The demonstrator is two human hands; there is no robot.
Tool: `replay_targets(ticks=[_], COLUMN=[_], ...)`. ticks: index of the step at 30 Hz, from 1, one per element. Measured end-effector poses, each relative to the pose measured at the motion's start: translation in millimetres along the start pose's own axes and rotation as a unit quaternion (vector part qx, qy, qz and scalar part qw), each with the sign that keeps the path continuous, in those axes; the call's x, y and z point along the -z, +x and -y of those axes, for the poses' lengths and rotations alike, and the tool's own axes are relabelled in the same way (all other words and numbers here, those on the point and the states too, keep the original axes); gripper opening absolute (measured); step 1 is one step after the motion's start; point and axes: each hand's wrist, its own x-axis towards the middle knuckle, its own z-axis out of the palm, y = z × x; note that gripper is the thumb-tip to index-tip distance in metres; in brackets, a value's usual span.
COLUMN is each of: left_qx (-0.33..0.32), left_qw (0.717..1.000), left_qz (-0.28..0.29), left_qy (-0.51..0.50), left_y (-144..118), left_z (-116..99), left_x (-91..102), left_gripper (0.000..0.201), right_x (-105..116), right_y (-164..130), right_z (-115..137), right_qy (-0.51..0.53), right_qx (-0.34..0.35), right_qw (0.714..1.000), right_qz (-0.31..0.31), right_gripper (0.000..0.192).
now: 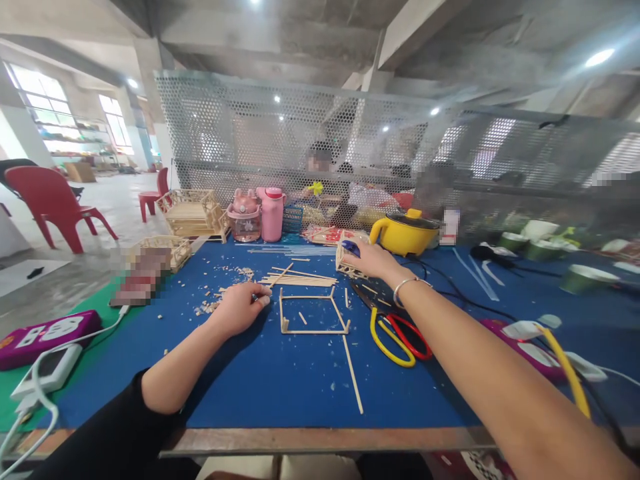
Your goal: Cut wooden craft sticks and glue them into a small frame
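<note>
My left hand (241,305) rests on the blue mat (280,380), fingers curled, its fingertips pinching a thin wooden stick (280,275) next to a square frame of sticks (313,313). My right hand (373,260) reaches farther back and grips a small stick-built box (345,261), with a dark blue object under its fingers. A bundle of loose sticks (300,278) lies between the hands. One long stick (353,374) lies nearer the table's front edge.
Yellow and red scissors (397,333) lie right of the frame. A yellow pot (406,232), pink bottles (271,213) and stick baskets (193,212) stand at the back before a mesh screen. A power strip (47,330) and phone are left, cables and green cups right.
</note>
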Motion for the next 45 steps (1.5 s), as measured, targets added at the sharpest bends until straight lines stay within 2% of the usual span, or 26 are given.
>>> replay_targets(ticks=[3,10,14,17,19,20,21,23,24,25,27,29,31,34,37,39,42,45], left_qx=[-0.012,-0.009,-0.012,-0.002,0.0,-0.002,-0.009,-0.041,-0.063,-0.086,-0.126,-0.145,-0.152,-0.163,-0.177,-0.183,-0.187,-0.19], left_qw=[1.0,1.0,0.999,0.999,1.0,1.0,1.0,0.999,0.997,0.995,0.989,0.984,0.981,0.976,0.973,0.972,0.972,0.973], left_qz=[0.015,0.023,0.026,0.026,0.023,0.021,0.021,0.034,0.045,0.057,0.081,0.095,0.101,0.1,0.099,0.098,0.096,0.101], left_qy=[0.002,0.015,0.015,0.02,0.022,0.02,0.017,0.005,-0.003,-0.008,0.0,0.029,0.066,0.103,0.112,0.114,0.104,0.085], left_y=[-1,-4,-4,-5,-5,-5,-5,-5,-5,-5,-6,-7,-9,-9,-9,-9,-8,-6], left_z=[-2,-6,-8,-9,-9,-9,-9,-8,-8,-9,-10,-13,-17,-22,-22,-20,-15,-10], left_x=[-0.3,1.9,2.2,2.8,2.8,2.5,2.1,0.7,-0.2,-1.2,-3.5,-5.8,-7.6,-8.7,-7.9,-7.0,-5.8,-5.6], left_gripper=[0.028,0.029,0.028,0.028,0.028,0.028,0.028,0.027,0.026,0.027,0.028,0.029,0.03,0.03,0.029,0.027,0.027,0.025], right_x=[3,-4,2,15,23,25,24,14,6,-3,-19,-27,-25,-9,1,2,0,1], right_y=[-9,-14,-21,-46,-77,-96,-116,-155,-172,-186,-202,-206,-205,-204,-208,-208,-208,-210], right_z=[-1,-6,-3,6,14,18,21,23,21,17,8,2,6,34,69,82,80,64], right_qy=[-0.001,0.006,0.004,-0.019,-0.045,-0.047,-0.04,-0.002,0.018,0.029,0.045,0.062,0.065,0.067,0.092,0.098,0.127,0.157], right_qx=[-0.006,-0.053,-0.044,-0.045,-0.039,-0.026,-0.02,0.004,0.041,0.065,0.059,0.042,0.027,0.016,0.022,0.036,0.07,0.105], right_qw=[1.0,0.998,0.998,0.995,0.989,0.99,0.994,1.0,0.998,0.997,0.997,0.997,0.997,0.997,0.995,0.993,0.986,0.978], right_qz=[-0.023,-0.024,-0.035,-0.085,-0.135,-0.129,-0.095,0.02,0.05,0.042,0.003,-0.011,-0.018,-0.035,0.023,0.056,0.084,0.087], right_gripper=[0.058,0.036,0.036,0.044,0.041,0.034,0.028,0.021,0.021,0.024,0.032,0.035,0.033,0.024,0.022,0.018,0.006,0.016])
